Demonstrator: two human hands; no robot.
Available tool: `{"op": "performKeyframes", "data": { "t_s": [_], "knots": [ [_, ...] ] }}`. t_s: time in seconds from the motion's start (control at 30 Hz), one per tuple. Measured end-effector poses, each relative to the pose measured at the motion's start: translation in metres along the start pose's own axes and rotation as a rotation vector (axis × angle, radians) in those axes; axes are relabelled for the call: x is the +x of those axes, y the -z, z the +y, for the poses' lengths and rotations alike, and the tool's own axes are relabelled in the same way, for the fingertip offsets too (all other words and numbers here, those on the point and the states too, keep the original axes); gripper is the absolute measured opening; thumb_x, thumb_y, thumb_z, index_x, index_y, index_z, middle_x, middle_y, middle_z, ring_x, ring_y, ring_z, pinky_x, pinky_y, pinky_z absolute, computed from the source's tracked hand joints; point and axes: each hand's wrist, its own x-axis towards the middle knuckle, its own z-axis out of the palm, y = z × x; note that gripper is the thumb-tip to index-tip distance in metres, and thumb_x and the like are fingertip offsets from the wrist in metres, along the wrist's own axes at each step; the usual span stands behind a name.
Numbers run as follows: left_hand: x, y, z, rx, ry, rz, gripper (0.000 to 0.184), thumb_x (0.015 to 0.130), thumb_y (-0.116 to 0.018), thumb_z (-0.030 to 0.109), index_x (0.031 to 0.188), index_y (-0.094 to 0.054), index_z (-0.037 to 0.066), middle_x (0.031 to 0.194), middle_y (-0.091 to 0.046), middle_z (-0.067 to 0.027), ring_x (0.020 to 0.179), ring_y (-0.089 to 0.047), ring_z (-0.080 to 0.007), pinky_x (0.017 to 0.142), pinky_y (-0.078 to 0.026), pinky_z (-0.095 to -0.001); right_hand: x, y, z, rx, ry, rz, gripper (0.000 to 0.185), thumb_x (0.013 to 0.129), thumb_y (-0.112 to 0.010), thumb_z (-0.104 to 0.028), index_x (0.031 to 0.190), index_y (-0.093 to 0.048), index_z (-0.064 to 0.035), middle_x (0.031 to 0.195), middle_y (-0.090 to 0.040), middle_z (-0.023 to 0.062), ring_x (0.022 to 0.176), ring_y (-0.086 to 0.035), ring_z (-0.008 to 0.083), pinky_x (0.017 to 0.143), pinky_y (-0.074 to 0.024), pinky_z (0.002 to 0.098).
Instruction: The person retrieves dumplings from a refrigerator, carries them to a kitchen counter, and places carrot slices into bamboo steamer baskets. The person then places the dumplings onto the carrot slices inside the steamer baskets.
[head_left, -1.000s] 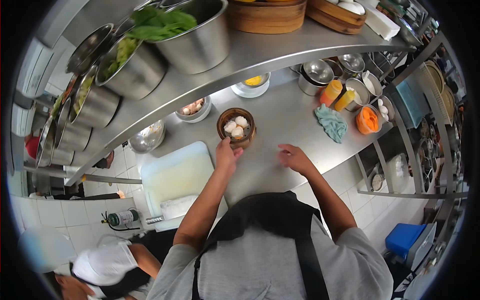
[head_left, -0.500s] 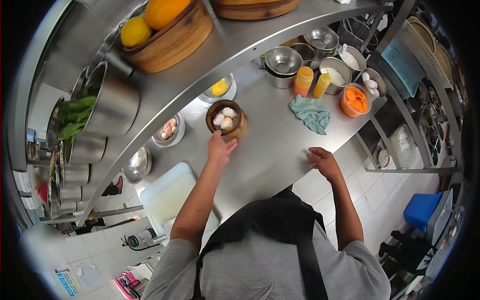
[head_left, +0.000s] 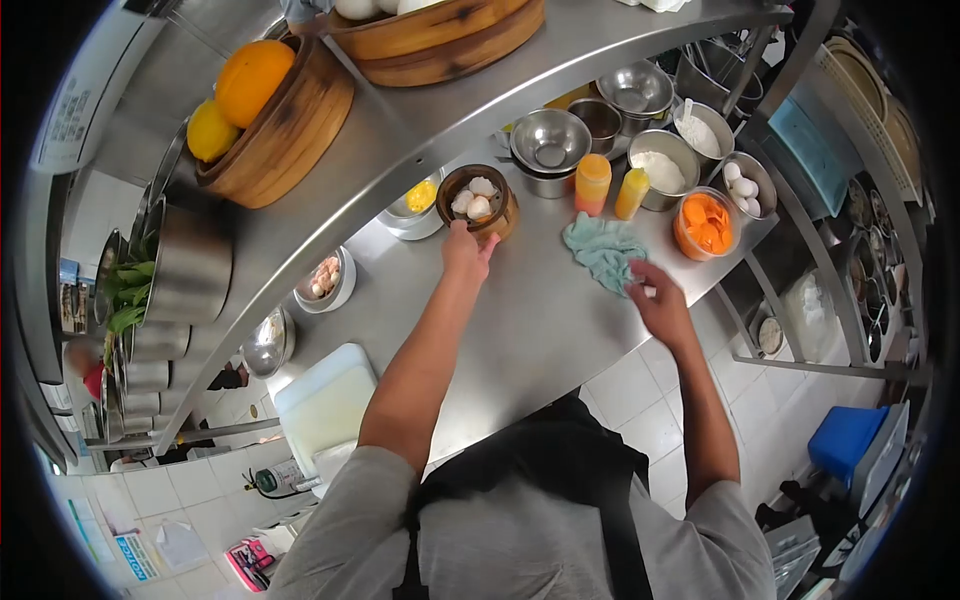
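Observation:
A small round bamboo steamer (head_left: 508, 214) with several white dumplings (head_left: 479, 207) inside stands at the back of the steel counter. My left hand (head_left: 467, 254) has its fingers on the near rim and its thumb against the outer wall, gripping it. To the right, a crumpled green cloth (head_left: 603, 252) lies on the counter. The curled fingers of my right hand (head_left: 662, 305) are at the cloth's near right corner and appear to pinch it; the fingertips are partly hidden.
Beside the cloth are an orange squeeze bottle (head_left: 592, 185), a yellow one (head_left: 632, 193), a tub of orange slices (head_left: 706, 226) and metal bowls (head_left: 551, 140). A raised steel shelf (head_left: 420, 125) overhangs the back. A cutting board (head_left: 327, 398) lies at left.
My left hand has moved away from me and to the right along with the bamboo steamer. My right hand has reached forward to the green cloth. The camera view has shifted.

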Motion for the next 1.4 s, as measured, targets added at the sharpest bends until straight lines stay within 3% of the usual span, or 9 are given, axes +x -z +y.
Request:
{"op": "performKeyframes", "data": {
  "t_s": [0.2,0.4,0.47,0.77,0.83,0.97,1.17,1.27,1.4],
  "knots": [
    [0.011,-0.043,0.011,-0.186,-0.016,0.196,0.055,0.107,-0.050,0.034,0.149,-0.042,0.000,0.141,-0.052,-0.0196,0.113,-0.062,-0.0491,0.066,-0.064,-0.0264,0.175,0.022,-0.053,-0.118,0.205,0.132,0.043,0.093,-0.071,-0.027,0.126,-0.068,0.0001,0.111,-0.073,0.0215,0.096,-0.072,0.0353,0.085,-0.0568,0.0412],
    [0.066,-0.039,0.025,-0.241,-0.035,0.166,0.047,0.109,-0.048,0.033,0.150,-0.046,0.009,0.146,-0.050,-0.0175,0.122,-0.056,-0.0542,0.078,-0.066,-0.0303,0.216,0.029,-0.057,-0.050,0.187,0.162,0.043,0.093,-0.072,-0.028,0.127,-0.069,-0.0018,0.111,-0.074,0.0201,0.089,-0.073,0.0327,0.085,-0.0568,0.0413],
    [0.094,-0.034,0.034,-0.238,-0.022,0.106,0.054,0.110,-0.045,0.039,0.159,-0.035,0.016,0.161,-0.033,-0.0201,0.136,-0.038,-0.0640,0.081,-0.067,-0.0328,0.201,0.039,-0.048,-0.027,0.137,0.139,0.043,0.093,-0.072,-0.027,0.128,-0.069,-0.0019,0.112,-0.074,0.0197,0.088,-0.073,0.0312,0.085,-0.0568,0.0414],
    [0.072,-0.049,0.040,-0.188,-0.111,0.218,0.058,0.106,-0.060,0.038,0.154,-0.039,0.012,0.145,-0.050,-0.0135,0.119,-0.059,-0.0382,0.089,-0.061,-0.0418,0.184,0.031,0.001,-0.132,0.084,0.218,0.047,0.090,-0.074,-0.022,0.131,-0.066,-0.0033,0.123,-0.071,0.0207,0.091,-0.074,0.0332,0.086,-0.0579,0.0424],
    [0.051,-0.045,0.010,-0.030,-0.159,0.214,0.059,0.103,-0.065,0.037,0.152,-0.040,0.014,0.142,-0.051,-0.0088,0.116,-0.062,-0.0302,0.086,-0.057,-0.0402,0.192,0.018,-0.001,-0.417,0.059,-0.009,0.053,0.087,-0.073,-0.020,0.137,-0.062,-0.0037,0.120,-0.071,0.0207,0.095,-0.073,0.0331,0.086,-0.0579,0.0422],
    [-0.012,-0.015,-0.056,0.274,-0.109,-0.099,0.055,0.103,-0.067,0.032,0.149,-0.044,0.012,0.143,-0.050,-0.0046,0.110,-0.067,-0.0260,0.085,-0.053,-0.0367,0.187,-0.033,0.027,-0.687,0.195,-0.001,0.071,0.082,-0.080,-0.028,0.142,-0.055,-0.0003,0.110,-0.071,0.0187,0.094,-0.073,0.0346,0.084,-0.0580,0.0484],
    [-0.078,0.052,-0.091,0.580,0.032,-0.218,0.034,0.107,-0.059,0.025,0.134,-0.058,0.004,0.123,-0.066,-0.0058,0.101,-0.070,-0.0187,0.084,-0.054,-0.0322,0.184,-0.063,0.044,-0.924,0.156,0.115,0.062,0.082,-0.076,-0.023,0.135,-0.055,0.0024,0.109,-0.070,0.0119,0.103,-0.070,0.0293,0.088,-0.0546,0.0455],
    [-0.094,0.078,-0.087,0.590,0.070,-0.201,0.033,0.108,-0.058,0.024,0.133,-0.059,0.003,0.122,-0.067,-0.0071,0.100,-0.071,-0.0186,0.084,-0.054,-0.0318,0.189,-0.072,0.055,-0.793,-0.085,0.045,0.063,0.082,-0.075,-0.020,0.137,-0.052,-0.0010,0.121,-0.066,0.0170,0.112,-0.064,0.0344,0.098,-0.0502,0.0478],
    [-0.108,0.091,-0.080,0.592,0.093,-0.168,0.031,0.108,-0.057,0.023,0.131,-0.060,0.003,0.121,-0.068,-0.0075,0.098,-0.071,-0.0184,0.084,-0.055,-0.0316,0.161,-0.070,0.060,-0.474,0.034,0.368,0.054,0.081,-0.071,-0.017,0.132,-0.055,-0.0038,0.119,-0.065,0.0165,0.111,-0.062,0.0369,0.094,-0.0488,0.0509]
  ]
}}
